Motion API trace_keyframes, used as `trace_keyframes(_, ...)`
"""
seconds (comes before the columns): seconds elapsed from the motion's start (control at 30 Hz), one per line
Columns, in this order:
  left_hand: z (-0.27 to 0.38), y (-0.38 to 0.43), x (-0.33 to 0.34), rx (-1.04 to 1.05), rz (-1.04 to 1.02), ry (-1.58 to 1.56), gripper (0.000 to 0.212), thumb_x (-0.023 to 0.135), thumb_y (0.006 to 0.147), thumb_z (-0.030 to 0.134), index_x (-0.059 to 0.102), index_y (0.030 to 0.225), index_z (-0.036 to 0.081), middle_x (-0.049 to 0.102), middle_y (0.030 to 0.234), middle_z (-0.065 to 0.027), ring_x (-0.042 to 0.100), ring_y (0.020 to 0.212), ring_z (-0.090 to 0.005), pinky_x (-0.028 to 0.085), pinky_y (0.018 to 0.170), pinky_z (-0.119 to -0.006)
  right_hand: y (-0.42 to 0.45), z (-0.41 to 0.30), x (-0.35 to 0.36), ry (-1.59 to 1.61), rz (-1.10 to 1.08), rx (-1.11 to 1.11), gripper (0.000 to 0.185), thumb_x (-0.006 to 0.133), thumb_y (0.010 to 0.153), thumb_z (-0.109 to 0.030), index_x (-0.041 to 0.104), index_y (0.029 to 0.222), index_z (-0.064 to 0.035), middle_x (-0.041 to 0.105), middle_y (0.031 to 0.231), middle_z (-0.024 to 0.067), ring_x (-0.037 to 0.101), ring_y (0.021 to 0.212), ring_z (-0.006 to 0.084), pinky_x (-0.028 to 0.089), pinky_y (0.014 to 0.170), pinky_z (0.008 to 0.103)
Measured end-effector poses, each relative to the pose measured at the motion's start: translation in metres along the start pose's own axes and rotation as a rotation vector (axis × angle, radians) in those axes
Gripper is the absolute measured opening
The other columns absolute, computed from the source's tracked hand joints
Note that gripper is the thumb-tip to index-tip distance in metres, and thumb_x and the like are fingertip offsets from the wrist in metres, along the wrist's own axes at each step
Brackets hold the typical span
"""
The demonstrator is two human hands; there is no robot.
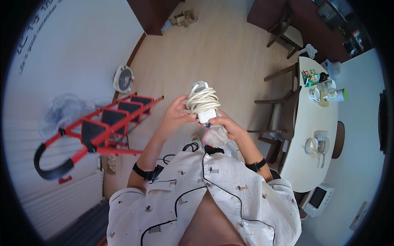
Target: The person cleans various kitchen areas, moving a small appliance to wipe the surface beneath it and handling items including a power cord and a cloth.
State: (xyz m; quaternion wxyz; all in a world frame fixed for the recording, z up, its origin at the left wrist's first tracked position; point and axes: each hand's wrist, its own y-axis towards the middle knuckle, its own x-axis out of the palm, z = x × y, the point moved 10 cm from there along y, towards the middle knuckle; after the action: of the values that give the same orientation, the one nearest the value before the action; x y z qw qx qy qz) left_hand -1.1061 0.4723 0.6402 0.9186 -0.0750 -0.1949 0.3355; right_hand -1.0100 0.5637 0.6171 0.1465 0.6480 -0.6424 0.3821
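A white power strip (pixel 207 116) wrapped in many turns of its own white cord (pixel 201 101) is held up in front of my chest. My left hand (pixel 178 112) touches the coiled cord from the left, its thumb and fingers spread around the side of the bundle. At the lower end, my right hand (pixel 229 123) grips the white body with the thumb on top. A crumpled pale cloth (pixel 215 135) with a pink edge hangs under the strip, beside my right palm. Dark cables (pixel 191 147) show lower down, near my shirt.
A red folding stepladder (pixel 106 123) stands at the left by an electric fan (pixel 60 112) and a small white appliance (pixel 123 79). On the right, a white table (pixel 311 135) bears mugs, jars and utensils, with wooden chairs (pixel 287 117) along it. Cardboard (pixel 184 18) lies on the far floor.
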Motion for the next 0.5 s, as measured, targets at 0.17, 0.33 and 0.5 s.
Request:
trace_keyframes(0.17,0.031,0.113,-0.009,-0.074,-0.192,0.104,0.079,0.077,0.081,0.011,0.028,0.144,0.005,0.053,0.123,-0.0151,0.063,0.104,-0.0225,0.052,0.089,-0.034,0.067,-0.065,-0.040,-0.038,0.106,-0.062,0.077,0.068,0.076,-0.021,0.034,0.141,0.0011,0.057,0.127,0.0171,0.062,0.110,0.0288,0.046,0.099,0.0371)
trace_keyframes(0.33,0.073,0.237,-0.032,0.018,-0.169,0.150,0.074,0.073,0.086,0.022,0.028,0.141,0.004,0.050,0.127,-0.0127,0.054,0.116,-0.0208,0.052,0.090,-0.034,0.168,-0.138,-0.101,-0.233,0.155,-0.044,0.067,0.068,0.077,-0.020,0.041,0.135,-0.0020,0.063,0.118,0.0144,0.062,0.108,0.0228,0.047,0.095,0.0338)
trace_keyframes(0.5,0.127,0.337,-0.101,-0.138,0.091,-0.038,0.064,0.063,0.093,0.029,0.029,0.141,0.005,0.049,0.130,-0.0135,0.056,0.116,-0.0220,0.054,0.087,-0.038,0.304,-0.226,-0.109,-0.222,0.006,0.011,0.059,0.067,0.082,-0.017,0.044,0.134,-0.0026,0.063,0.116,0.0121,0.061,0.106,0.0203,0.046,0.094,0.0321)
